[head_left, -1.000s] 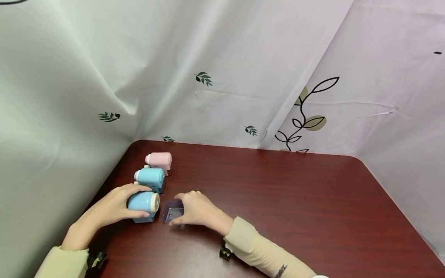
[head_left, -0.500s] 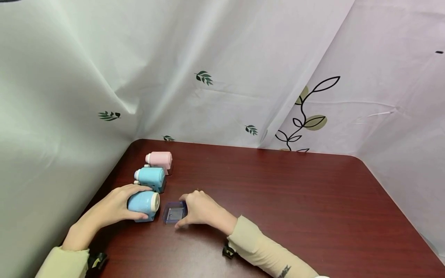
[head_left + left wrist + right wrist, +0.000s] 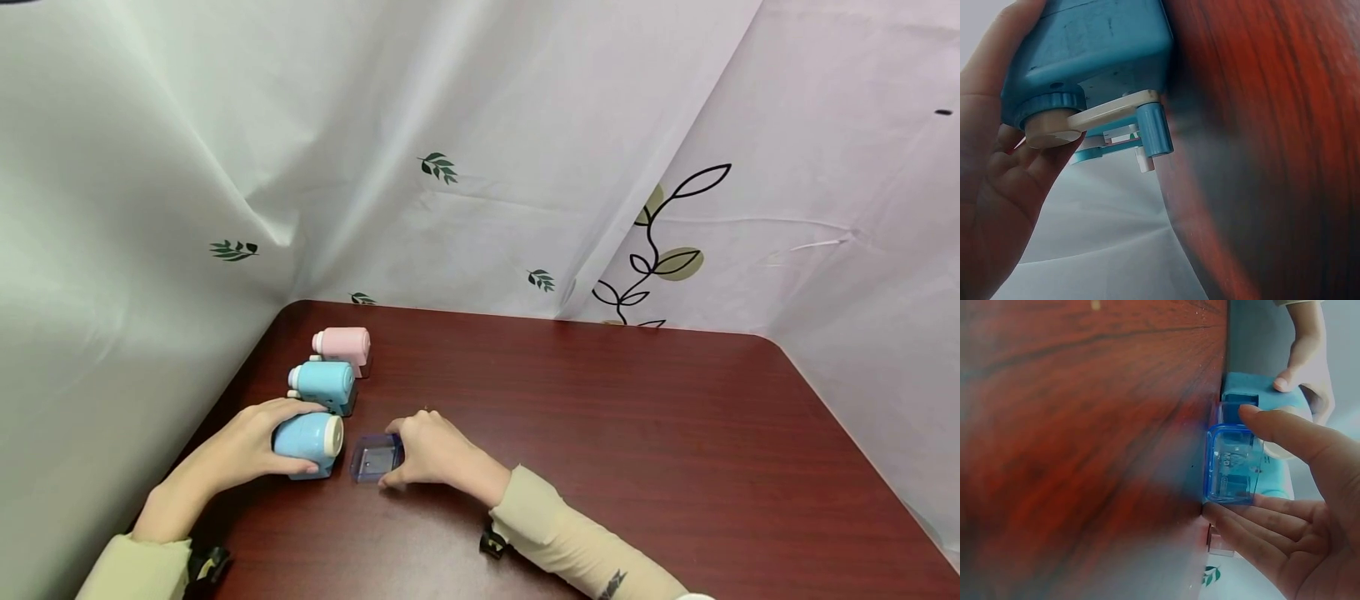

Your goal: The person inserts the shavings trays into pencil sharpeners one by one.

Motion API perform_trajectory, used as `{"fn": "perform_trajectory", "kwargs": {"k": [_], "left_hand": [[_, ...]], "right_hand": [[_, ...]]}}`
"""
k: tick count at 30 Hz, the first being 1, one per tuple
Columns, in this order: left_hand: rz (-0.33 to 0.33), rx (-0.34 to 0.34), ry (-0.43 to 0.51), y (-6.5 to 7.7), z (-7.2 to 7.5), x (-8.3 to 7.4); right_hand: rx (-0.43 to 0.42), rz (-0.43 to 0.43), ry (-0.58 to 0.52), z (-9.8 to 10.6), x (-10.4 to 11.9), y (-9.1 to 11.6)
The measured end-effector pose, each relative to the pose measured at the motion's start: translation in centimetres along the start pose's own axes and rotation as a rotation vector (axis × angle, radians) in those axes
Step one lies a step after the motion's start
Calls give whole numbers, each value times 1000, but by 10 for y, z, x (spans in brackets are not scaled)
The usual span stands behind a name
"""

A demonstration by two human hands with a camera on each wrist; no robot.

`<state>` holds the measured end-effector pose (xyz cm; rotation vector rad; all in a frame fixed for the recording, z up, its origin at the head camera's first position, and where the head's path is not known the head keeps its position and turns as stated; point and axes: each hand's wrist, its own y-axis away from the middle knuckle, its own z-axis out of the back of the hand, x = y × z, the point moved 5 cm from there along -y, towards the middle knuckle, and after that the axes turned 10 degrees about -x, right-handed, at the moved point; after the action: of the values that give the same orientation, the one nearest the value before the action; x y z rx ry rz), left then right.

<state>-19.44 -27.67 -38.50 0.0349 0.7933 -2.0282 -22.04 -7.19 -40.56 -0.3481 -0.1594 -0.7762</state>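
In the head view my left hand (image 3: 258, 437) grips a blue crank pencil sharpener (image 3: 303, 435) from its left side, thumb at the front and fingers over the far side. A cream ring shows on the sharpener's right end. The left wrist view shows its cream crank arm (image 3: 1113, 111) with a blue handle knob (image 3: 1154, 129). Right of the sharpener, a clear bluish shavings drawer (image 3: 375, 459) lies on the table, apart from it. My right hand (image 3: 438, 450) holds the drawer between thumb and fingers, seen closer in the right wrist view, where the drawer (image 3: 1233, 464) appears hollow.
Behind the held sharpener stand a turquoise sharpener (image 3: 325, 382) and a pink one (image 3: 347, 343), in a row at the table's left edge. The dark red table (image 3: 600, 433) stretches to the right. A white curtain (image 3: 480, 233) with leaf prints hangs behind.
My right hand has shifted slightly right, and more of the drawer shows beside its fingers. My left hand and the sharpener have stayed in place.
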Motion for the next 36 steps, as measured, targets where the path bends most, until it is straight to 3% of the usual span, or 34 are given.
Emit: {"fn": "perform_trajectory", "kwargs": {"k": [25, 36], "left_hand": [[-4, 20, 3, -1, -1, 0], [19, 30, 8, -1, 0, -1]], "right_hand": [[-31, 6, -34, -6, 9, -13], [16, -19, -28, -13, 17, -23]]}}
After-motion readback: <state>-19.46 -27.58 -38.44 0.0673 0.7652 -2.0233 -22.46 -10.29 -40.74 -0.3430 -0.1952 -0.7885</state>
